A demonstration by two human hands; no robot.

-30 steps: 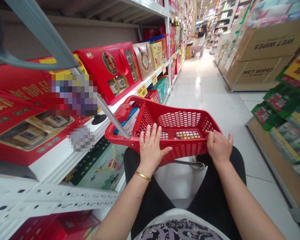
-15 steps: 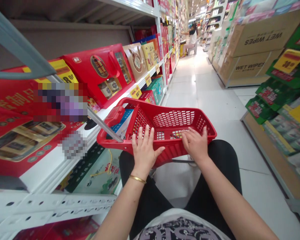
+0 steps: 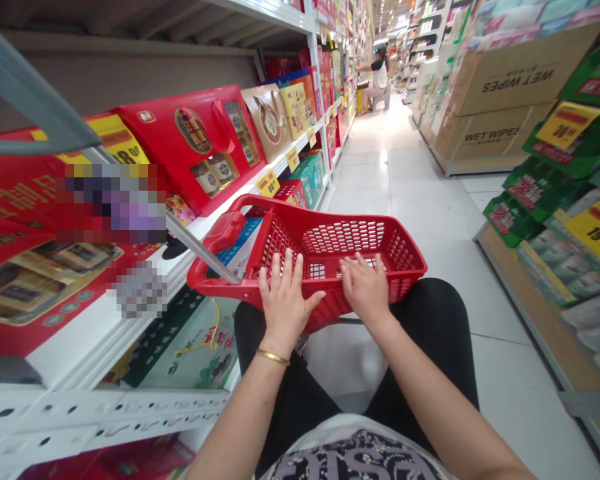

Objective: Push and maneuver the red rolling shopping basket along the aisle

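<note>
A red plastic shopping basket [image 3: 345,233] with perforated walls and a long grey handle [image 3: 200,247] sits in front of my knees. My left hand [image 3: 285,297], a gold bangle [image 3: 273,357] at its wrist, lies over the near rim with its fingers spread and nothing held. My right hand [image 3: 366,287] rests on the same rim further right, fingers apart and slightly bent, also holding nothing. A blue and white flat item [image 3: 240,250] stands in the narrow section at the basket's left end.
Shelves with red gift boxes [image 3: 190,143] and yellow price tags run along the left. Wet wipes cartons [image 3: 505,80] and green packs [image 3: 540,190] are stacked on the right. A person [image 3: 379,77] sits far down the aisle.
My right hand has moved left along the rim, closer to my left hand. My left hand keeps its place on the basket. The whole view has shifted slightly.
</note>
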